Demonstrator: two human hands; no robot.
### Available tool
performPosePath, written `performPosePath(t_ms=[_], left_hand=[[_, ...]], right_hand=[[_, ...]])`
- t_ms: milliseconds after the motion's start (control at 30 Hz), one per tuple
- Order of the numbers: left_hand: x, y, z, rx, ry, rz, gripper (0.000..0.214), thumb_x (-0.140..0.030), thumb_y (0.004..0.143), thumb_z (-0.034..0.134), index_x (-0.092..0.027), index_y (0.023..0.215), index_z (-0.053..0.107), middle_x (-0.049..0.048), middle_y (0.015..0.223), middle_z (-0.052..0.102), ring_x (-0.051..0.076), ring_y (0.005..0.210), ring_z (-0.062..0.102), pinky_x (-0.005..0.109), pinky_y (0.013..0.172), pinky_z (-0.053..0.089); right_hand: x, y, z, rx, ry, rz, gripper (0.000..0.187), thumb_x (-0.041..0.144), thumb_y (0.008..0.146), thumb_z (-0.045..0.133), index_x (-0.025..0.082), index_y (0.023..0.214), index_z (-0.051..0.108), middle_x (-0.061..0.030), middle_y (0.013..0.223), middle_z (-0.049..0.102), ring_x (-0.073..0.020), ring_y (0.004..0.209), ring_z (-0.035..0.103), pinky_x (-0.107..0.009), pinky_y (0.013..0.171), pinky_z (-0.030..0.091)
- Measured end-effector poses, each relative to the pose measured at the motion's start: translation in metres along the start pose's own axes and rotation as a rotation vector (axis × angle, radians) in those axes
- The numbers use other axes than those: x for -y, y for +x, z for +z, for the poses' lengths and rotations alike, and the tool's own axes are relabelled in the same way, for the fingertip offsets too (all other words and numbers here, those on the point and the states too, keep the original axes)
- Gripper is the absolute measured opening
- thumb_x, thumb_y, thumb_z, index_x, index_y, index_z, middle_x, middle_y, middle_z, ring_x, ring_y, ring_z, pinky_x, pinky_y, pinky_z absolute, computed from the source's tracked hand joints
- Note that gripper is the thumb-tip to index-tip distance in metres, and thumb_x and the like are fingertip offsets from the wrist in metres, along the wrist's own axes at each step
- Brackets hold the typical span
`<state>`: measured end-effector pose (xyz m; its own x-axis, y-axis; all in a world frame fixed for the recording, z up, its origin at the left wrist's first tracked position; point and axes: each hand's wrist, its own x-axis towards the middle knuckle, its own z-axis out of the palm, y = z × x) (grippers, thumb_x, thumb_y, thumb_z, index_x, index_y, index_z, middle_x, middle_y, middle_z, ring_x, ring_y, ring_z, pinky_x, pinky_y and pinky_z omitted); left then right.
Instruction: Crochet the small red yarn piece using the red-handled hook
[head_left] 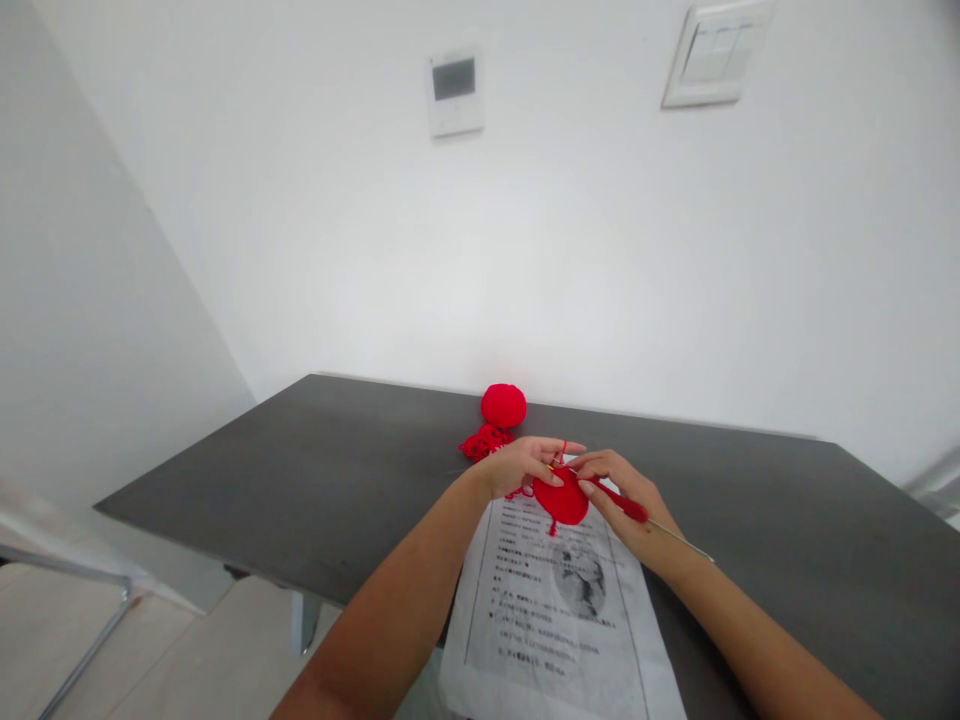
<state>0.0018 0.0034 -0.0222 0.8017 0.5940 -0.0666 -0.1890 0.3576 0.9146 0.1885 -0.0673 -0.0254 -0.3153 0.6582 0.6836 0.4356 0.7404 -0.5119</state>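
A round red crochet piece (566, 500) hangs between my two hands, with a short tail of yarn at its lower edge. The thumb and fingers of my left hand (529, 465) pinch its upper left edge, and a red strand of yarn (564, 452) passes over the raised forefinger. My right hand (619, 495) is closed around a crochet hook (626, 505) with a red handle. The hook's tip meets the top of the piece near my left fingers. From under my right hand a thin metal shaft (682, 540) sticks out toward the wrist.
Against the wall, a ball of red yarn (503, 406) sits on the dark grey table (337, 460). A red openwork crocheted piece (484, 441) lies before it. Below my hands is a white printed sheet or cloth (540, 620) with text and a portrait.
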Motion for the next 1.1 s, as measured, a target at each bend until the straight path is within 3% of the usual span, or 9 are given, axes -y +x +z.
performPosePath(t_ms=[133,300,667,1100], left_hand=[[-0.002,-0.003,-0.003,0.038,0.064,-0.021,0.064,-0.006,0.054,0.074,-0.017,0.116,0.065,0.0080,0.100,0.071,0.017,0.090,0.065,0.026,0.082,0.042],[0.002,-0.001,-0.001,-0.029,0.080,0.028,0.058,-0.014,0.059,0.078,-0.017,0.115,0.066,0.0073,0.092,0.072,0.015,0.082,0.065,0.027,0.083,0.043],[-0.011,-0.010,0.003,-0.094,0.125,0.095,0.059,-0.015,0.059,0.079,-0.019,0.117,0.066,-0.0004,0.073,0.062,0.008,0.064,0.055,0.020,0.063,0.036],[-0.019,-0.017,-0.003,-0.044,0.116,0.107,0.055,-0.016,0.058,0.077,-0.014,0.112,0.068,-0.0003,0.068,0.058,0.007,0.059,0.051,0.021,0.057,0.032]], right_hand=[[-0.002,-0.001,-0.001,0.013,0.054,0.017,0.009,0.024,0.091,0.054,0.024,0.091,0.063,-0.0063,0.096,0.069,-0.0201,0.091,0.066,-0.034,0.085,0.052],[-0.004,-0.001,-0.001,0.029,0.040,-0.022,0.010,0.021,0.090,0.056,0.024,0.095,0.064,-0.0060,0.095,0.069,-0.0186,0.089,0.066,-0.032,0.083,0.053],[0.002,0.002,-0.005,-0.031,0.058,-0.131,0.017,0.019,0.091,0.055,0.024,0.101,0.067,-0.0088,0.100,0.071,-0.0207,0.095,0.066,-0.036,0.083,0.055],[0.005,0.000,-0.006,-0.063,0.220,0.062,0.012,0.027,0.089,0.059,0.023,0.091,0.071,-0.0082,0.097,0.074,-0.0213,0.091,0.070,-0.033,0.081,0.056]])
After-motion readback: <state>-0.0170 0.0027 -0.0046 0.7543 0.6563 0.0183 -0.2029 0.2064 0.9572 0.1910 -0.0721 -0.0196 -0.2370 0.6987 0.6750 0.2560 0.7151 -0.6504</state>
